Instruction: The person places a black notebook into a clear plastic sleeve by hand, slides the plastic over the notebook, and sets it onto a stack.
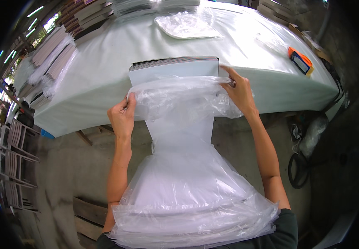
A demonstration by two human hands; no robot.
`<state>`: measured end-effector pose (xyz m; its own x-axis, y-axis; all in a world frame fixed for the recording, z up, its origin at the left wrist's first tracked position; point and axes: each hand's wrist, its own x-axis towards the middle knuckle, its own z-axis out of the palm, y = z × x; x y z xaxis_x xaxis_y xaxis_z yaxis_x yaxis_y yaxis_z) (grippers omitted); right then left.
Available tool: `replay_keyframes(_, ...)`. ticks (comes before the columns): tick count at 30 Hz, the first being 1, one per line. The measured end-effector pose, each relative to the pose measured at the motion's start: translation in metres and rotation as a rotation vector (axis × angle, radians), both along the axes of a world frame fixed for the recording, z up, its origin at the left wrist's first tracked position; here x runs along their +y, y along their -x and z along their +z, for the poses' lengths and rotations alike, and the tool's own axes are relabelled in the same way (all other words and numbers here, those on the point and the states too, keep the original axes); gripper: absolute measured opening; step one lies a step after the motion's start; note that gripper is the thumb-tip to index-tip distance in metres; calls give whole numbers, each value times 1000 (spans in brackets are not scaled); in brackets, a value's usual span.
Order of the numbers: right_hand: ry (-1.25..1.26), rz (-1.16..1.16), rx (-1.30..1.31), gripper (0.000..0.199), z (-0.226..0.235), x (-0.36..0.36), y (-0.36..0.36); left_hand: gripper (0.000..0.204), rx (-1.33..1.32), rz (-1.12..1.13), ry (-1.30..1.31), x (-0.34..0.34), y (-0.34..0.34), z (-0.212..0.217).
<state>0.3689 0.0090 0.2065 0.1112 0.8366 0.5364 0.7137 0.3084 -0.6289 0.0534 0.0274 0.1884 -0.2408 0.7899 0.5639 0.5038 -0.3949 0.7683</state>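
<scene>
A clear plastic bag [175,89] is stretched between my two hands at the table's near edge. My left hand [122,116] pinches the bag's left edge between thumb and fingers. At its right edge my right hand [239,90] grips the film, the index finger reaching toward the corner of a stack of thin white boards or sheets [173,71]. The bag's gathered film covers the stack's nearer part, while the far end stays bare. Below, a pile of clear plastic bags [196,203] lies over my lap; white shows through the film.
A pale green cloth covers the table [105,87]. On it lie a folded plastic bag [185,25] and an orange and blue object [299,61]. Stacks of wrapped boards [51,58] stand at left. Chairs [20,137], a wooden seat [89,218] and a black ring [298,171] are around the floor.
</scene>
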Motion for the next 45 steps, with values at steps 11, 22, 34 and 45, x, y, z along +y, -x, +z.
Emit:
replay_keyframes(11,44,-36,-244,77,3,3,3,34,126,-168,150,11,27,-13)
replay_keyframes(22,11,167,200,14,23,-50,3,22,329,102,-26,20,45,30)
replay_keyframes(34,715,241,1264,26,-69,-3,-59,50,-554,-964,811,40,83,-82)
replay_keyframes(45,706,325,1069,22,-130,-2,-27,30,-125,-636,269,56,93,-196)
